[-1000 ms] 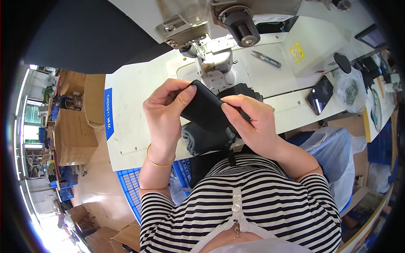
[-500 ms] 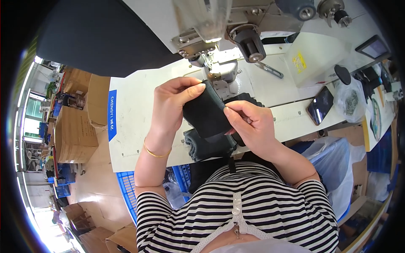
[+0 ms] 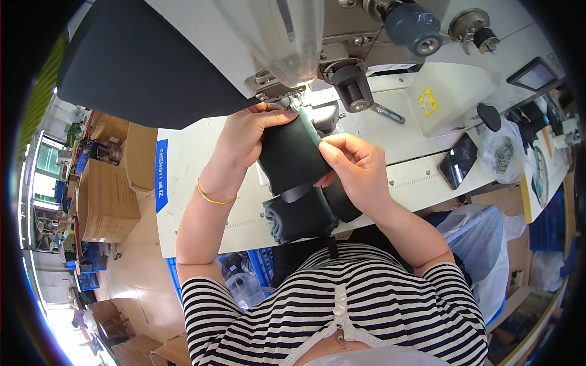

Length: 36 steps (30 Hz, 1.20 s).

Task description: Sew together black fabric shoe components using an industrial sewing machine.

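Note:
A dark fabric piece (image 3: 291, 155) hangs between my two hands, its right edge showing a lighter grey-green border. My left hand (image 3: 253, 131) pinches its upper corner, close beside the needle area of a sewing machine (image 3: 290, 97). Lower down, my right hand (image 3: 357, 168) grips the same edge between thumb and fingers. Below the held piece, a stack of folded dark fabric pieces (image 3: 302, 219) lies at the table's near edge. Another dark piece (image 3: 343, 201) sits beside it, partly covered by my right hand.
Right of the machine lie a phone (image 3: 458, 160) and a clear plastic bag (image 3: 503, 152). A large black panel (image 3: 152, 67) covers the upper left. Cardboard boxes (image 3: 110, 201) stand on the floor at left; a blue bin lined with plastic (image 3: 479, 244) stands at lower right.
Both hands have carried the fabric piece slightly left and up, so its upper corner is now at the machine's needle area. The view has shifted a little.

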{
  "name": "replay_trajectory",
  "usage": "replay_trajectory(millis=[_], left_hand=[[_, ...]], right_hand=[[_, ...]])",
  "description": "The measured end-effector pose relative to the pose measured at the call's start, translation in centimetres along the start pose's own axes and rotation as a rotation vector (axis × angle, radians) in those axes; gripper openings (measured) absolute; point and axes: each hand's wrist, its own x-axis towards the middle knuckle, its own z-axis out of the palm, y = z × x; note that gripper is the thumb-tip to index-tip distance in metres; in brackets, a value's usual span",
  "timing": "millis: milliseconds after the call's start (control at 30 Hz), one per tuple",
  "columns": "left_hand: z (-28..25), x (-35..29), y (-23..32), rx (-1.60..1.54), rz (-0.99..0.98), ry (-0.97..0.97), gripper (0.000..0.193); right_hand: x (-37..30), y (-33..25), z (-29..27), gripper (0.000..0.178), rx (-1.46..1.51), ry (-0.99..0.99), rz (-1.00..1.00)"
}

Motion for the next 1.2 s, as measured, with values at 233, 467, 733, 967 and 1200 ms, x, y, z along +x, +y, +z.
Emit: replay_trajectory(millis=[233,467,733,967,1200], left_hand=[[0.1,0.1,0.1,-0.009,0.017,0.008,0.017],[-0.2,-0.1,0.4,0.037,-0.027,-0.006,0.019],[0.2,-0.2,0.7,0.055,-0.057,0.044,0.019],[0.3,-0.3,0.6,0.056,-0.019,0.038,0.021],[0.9,-0.2,1.2,0.021,0.012,0.035,0.020]], right_hand=[[-0.2,0.4,0.1,0.020,0.020,0.003,-0.014],[-0.2,0.7,0.0,0.021,0.000,-0.006,-0.002],[-0.3,0.8,-0.1,0.020,0.014,-0.016,-0.008],[-0.4,0.7,0.0,0.020,0.011,-0.016,-0.012],[0.2,0.5,0.2,0.020,-0.003,-0.010,-0.012]])
